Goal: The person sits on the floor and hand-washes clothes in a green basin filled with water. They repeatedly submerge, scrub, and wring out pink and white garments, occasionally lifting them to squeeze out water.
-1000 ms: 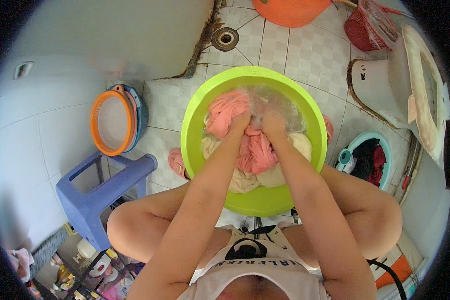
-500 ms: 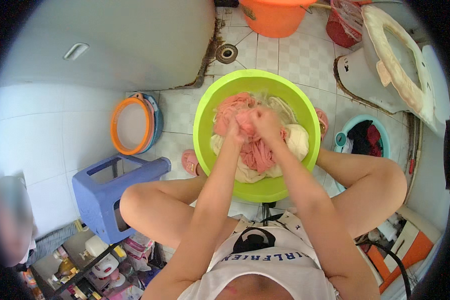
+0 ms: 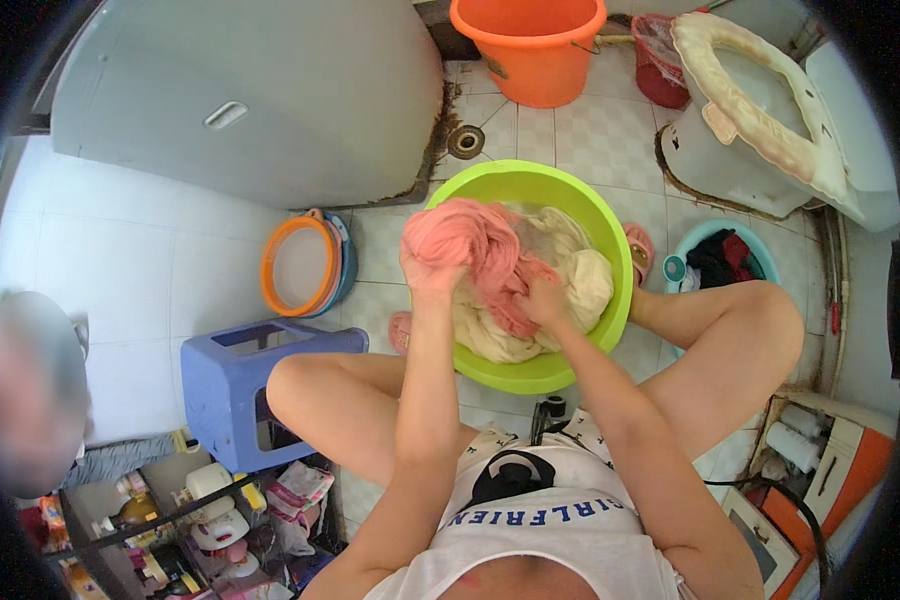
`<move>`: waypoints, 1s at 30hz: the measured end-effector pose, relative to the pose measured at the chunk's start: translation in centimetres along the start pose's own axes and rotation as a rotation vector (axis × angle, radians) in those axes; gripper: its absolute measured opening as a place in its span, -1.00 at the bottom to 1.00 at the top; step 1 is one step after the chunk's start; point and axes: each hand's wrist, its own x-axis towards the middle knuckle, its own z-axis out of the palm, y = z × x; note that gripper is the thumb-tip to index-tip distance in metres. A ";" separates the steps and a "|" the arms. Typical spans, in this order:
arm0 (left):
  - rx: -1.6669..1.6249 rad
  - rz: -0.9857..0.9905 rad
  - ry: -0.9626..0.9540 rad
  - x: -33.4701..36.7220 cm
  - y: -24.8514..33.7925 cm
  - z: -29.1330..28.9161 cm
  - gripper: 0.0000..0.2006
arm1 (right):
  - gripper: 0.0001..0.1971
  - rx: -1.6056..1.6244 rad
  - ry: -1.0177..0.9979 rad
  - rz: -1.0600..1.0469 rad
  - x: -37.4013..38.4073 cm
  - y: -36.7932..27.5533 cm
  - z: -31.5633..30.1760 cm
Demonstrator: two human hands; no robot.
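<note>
Between my knees stands a lime-green basin (image 3: 525, 379) holding wet laundry. A pink cloth (image 3: 478, 235) is bunched over its left side, with its lower part trailing down into the middle. My left hand (image 3: 433, 274) is closed on the gathered upper part, near the left rim. Further right, my right hand (image 3: 543, 300) grips the lower end of the same cloth inside the basin; its fingertips are partly hidden. Cream-white cloth (image 3: 587, 283) lies beneath and to the right of the pink one. Some cloudy water shows at the back of the basin.
Beyond the basin are an orange bucket (image 3: 542, 72), a floor drain (image 3: 466, 142) and a toilet (image 3: 730, 170). Stacked small basins (image 3: 269, 270) and a blue stool (image 3: 210, 400) stand left. A light-blue tub (image 3: 767, 258) with dark clothes sits right. Shelved bottles (image 3: 215, 488) are lower left.
My hands were close together over the basin's middle, blurred, with the pink cloth between them. Now they are apart: the left has carried a bunch leftward to the rim, the right sits lower.
</note>
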 end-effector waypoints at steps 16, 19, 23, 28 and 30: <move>-0.100 -0.040 0.369 -6.7 -2.8 -3.3 -0.43 | -0.58 0.217 0.514 -0.165 4.9 -1.4 -9.3; -0.161 -0.047 0.528 -6.9 -4.5 -3.4 -0.43 | -0.46 -0.107 0.305 0.151 3.7 -2.7 -9.1; -0.048 -0.065 0.504 -6.9 -7.5 -3.4 -0.43 | -0.24 0.568 -0.280 0.289 1.8 -3.6 -5.2; 0.104 -0.161 0.506 -8.6 -10.5 -2.7 -0.48 | -0.37 1.479 -0.261 0.434 0.9 -3.4 -0.3; 0.185 -0.245 0.655 -9.0 -11.4 -2.8 -0.52 | -0.48 1.657 -0.130 0.366 1.2 -2.1 -0.6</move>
